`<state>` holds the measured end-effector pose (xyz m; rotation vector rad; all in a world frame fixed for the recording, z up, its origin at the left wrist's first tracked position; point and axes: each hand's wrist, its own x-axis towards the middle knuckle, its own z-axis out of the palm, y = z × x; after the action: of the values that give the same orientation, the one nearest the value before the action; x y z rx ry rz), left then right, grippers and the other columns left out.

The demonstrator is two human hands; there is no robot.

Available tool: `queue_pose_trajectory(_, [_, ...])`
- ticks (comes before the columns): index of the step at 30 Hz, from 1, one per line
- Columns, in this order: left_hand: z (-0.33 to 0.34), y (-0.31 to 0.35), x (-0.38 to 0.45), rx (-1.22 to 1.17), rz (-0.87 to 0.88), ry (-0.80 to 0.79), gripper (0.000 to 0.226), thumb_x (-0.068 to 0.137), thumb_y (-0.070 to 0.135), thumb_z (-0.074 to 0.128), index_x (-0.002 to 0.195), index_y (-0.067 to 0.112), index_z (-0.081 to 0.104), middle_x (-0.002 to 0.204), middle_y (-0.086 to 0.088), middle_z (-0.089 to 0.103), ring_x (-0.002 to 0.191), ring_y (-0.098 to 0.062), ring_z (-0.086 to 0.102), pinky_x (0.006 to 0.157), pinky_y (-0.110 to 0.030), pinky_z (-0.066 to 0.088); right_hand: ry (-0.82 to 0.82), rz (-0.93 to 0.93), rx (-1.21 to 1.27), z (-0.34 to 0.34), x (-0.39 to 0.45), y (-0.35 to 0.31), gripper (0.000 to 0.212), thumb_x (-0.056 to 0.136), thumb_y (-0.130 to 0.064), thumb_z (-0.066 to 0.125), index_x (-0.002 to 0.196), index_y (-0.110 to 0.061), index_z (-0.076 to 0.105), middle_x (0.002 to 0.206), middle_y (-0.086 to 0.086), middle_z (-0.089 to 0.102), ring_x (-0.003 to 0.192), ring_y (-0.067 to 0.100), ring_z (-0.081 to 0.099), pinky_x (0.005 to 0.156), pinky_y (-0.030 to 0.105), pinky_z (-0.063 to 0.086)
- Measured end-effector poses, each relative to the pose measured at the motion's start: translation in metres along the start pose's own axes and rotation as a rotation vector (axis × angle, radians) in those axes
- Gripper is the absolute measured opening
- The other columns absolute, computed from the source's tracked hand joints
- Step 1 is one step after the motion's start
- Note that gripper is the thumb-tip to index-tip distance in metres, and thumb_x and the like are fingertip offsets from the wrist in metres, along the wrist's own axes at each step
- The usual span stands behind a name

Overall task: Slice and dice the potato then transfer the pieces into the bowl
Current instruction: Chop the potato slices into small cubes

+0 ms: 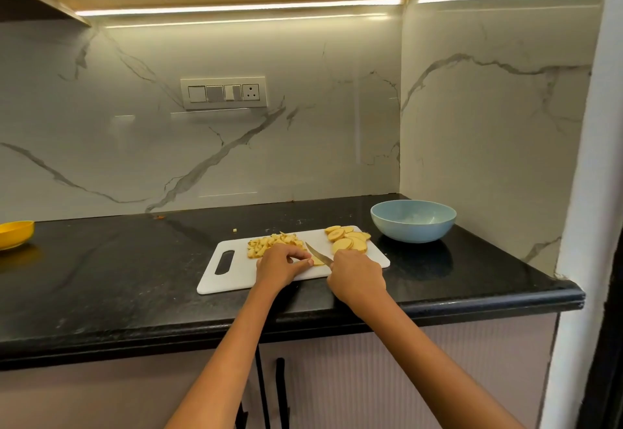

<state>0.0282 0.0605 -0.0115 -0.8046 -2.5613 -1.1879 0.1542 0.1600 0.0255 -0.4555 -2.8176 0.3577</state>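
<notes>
A white cutting board lies on the black counter. A heap of diced potato sits at its back left, and several round potato slices lie at its back right. My left hand pins a potato slice to the board with curled fingers. My right hand grips the handle of a knife, whose blade points back-left over that slice. A light blue bowl stands to the right of the board, with nothing visible inside it.
A yellow bowl sits at the far left of the counter. One small potato bit lies on the counter behind the board. Marble walls close off the back and the right side. Cabinet doors with black handles are below the counter edge.
</notes>
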Motion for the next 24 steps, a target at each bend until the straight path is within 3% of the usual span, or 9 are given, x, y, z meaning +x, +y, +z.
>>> queue_pose_trajectory(11, [-0.001, 0.001, 0.005, 0.024, -0.030, -0.032, 0.012, 0.081, 0.027, 0.071, 0.090, 0.021, 0.075, 0.100, 0.008, 0.070, 0.074, -0.002, 0.047, 0.072, -0.028, 0.042, -0.036, -0.041, -0.063, -0.003, -0.007, -0.006, 0.026, 0.097, -0.016, 0.047, 0.121, -0.009, 0.052, 0.116, 0.009, 0.059, 0.103, 0.022, 0.058, 0.085, 0.029, 0.045])
queue_pose_trajectory(19, [0.000, 0.000, 0.005, 0.035, -0.030, -0.017, 0.014, 0.081, 0.028, 0.071, 0.092, 0.021, 0.075, 0.103, 0.010, 0.069, 0.082, -0.006, 0.050, 0.074, -0.028, 0.042, 0.057, -0.132, -0.204, 0.002, -0.031, -0.005, 0.026, 0.099, -0.013, 0.041, 0.122, -0.008, 0.053, 0.114, 0.009, 0.060, 0.099, 0.021, 0.061, 0.077, 0.026, 0.044])
queue_pose_trajectory(24, [0.001, 0.000, 0.003, 0.030, -0.022, -0.006, 0.016, 0.082, 0.027, 0.070, 0.096, 0.021, 0.074, 0.105, 0.007, 0.069, 0.077, -0.002, 0.047, 0.075, -0.027, 0.043, 0.030, -0.117, -0.174, 0.003, -0.020, -0.005, 0.027, 0.099, -0.014, 0.043, 0.124, -0.009, 0.052, 0.117, 0.009, 0.058, 0.101, 0.021, 0.060, 0.084, 0.029, 0.046])
